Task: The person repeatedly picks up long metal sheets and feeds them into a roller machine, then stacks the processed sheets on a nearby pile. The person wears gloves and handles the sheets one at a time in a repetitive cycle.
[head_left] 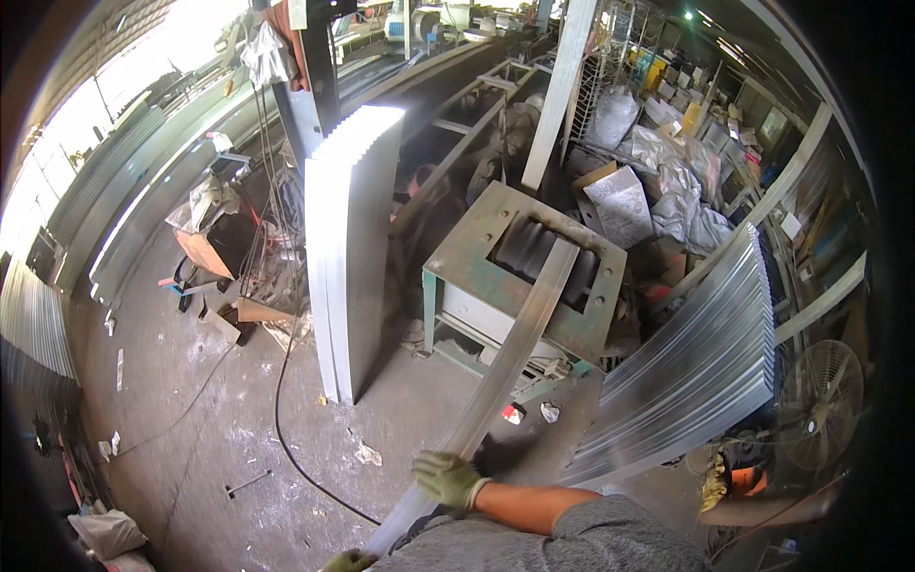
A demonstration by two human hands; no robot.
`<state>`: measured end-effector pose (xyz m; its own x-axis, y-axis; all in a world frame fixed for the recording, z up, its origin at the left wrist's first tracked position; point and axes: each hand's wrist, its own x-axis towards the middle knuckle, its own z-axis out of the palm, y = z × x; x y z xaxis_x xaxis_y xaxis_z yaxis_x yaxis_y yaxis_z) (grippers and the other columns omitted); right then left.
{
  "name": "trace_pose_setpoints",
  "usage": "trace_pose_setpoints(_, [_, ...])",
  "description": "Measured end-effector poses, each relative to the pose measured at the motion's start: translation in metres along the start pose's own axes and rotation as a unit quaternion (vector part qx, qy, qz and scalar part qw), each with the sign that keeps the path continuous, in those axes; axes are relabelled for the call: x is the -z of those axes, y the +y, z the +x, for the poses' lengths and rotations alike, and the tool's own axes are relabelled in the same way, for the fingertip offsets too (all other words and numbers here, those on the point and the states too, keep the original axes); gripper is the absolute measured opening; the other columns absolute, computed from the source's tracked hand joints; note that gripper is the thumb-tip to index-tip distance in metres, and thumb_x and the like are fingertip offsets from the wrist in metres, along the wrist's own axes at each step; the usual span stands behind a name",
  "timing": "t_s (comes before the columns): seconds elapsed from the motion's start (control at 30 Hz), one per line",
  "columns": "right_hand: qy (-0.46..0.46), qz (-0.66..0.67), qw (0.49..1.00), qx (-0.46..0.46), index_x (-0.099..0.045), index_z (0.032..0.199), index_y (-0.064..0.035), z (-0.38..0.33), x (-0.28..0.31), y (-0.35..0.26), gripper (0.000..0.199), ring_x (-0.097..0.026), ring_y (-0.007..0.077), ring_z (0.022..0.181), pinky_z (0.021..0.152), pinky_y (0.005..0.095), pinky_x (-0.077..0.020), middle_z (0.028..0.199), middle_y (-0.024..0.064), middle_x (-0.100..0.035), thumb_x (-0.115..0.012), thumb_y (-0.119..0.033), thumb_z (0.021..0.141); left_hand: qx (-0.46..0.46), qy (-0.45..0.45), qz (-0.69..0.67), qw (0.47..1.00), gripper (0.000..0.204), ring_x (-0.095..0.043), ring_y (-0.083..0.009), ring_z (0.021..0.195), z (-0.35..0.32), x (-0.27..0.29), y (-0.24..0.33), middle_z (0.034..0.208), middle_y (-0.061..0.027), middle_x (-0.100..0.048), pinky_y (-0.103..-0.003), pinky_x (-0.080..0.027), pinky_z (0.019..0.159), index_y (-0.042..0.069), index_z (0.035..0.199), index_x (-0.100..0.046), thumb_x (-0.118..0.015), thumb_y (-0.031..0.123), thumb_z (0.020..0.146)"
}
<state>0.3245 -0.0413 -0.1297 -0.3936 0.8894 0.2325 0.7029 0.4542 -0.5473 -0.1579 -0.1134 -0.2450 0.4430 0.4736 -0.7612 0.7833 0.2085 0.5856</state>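
Note:
A long, thin grey metal channel [505,367] slants from the lower middle up to the right. Its far end lies over the opening of a worn green machine table [464,229], where dark rollers [529,250] show. My right hand [446,479], in a green work glove, is closed over the channel's near part, fingers across its face. At the lower edge my left hand [349,561], also gloved, is beside the channel's near end. The frame cuts most of it off, so its fingers do not show clearly.
A tall stack of pale metal channels [348,248] stands upright left of the machine. To the right leans a bundle of ribbed metal lengths [686,353], with a floor fan [820,405] beyond it. A black cable [279,405] crosses the floor, near a small metal bar [250,483].

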Motion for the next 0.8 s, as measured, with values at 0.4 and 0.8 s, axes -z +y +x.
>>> trace_pose_setpoints(0.4, [0.17,-0.221,0.932,-0.233,-0.077,0.069,-0.0114,0.094,0.262,0.225,0.056,-0.072,0.0425,0.073,0.073,0.056,-0.0568,0.071,0.0177,-0.072,-0.06,-0.051,0.106,-0.268,-0.131,-0.215,0.93,0.103,-0.072,-0.0264,0.105,0.106,0.051,0.427,0.126,-0.0171,-0.072,-0.04,-0.059,0.096,0.001,0.17,-0.034,-0.082,0.054,0.095])
trace_pose_setpoints(0.8, [0.163,-0.234,0.945,-0.162,-0.071,0.057,-0.011,0.092,0.214,0.201,0.056,-0.071,0.0373,0.069,0.075,0.0535,-0.0539,0.065,0.0137,-0.072,-0.061,-0.041,0.104,-0.094,0.045,0.089,0.991,0.061,-0.075,-0.0447,0.113,0.088,0.029,0.407,0.118,-0.0238,-0.078,-0.051,-0.06,0.094,0.015,0.15,-0.061,-0.067,0.025,0.091])
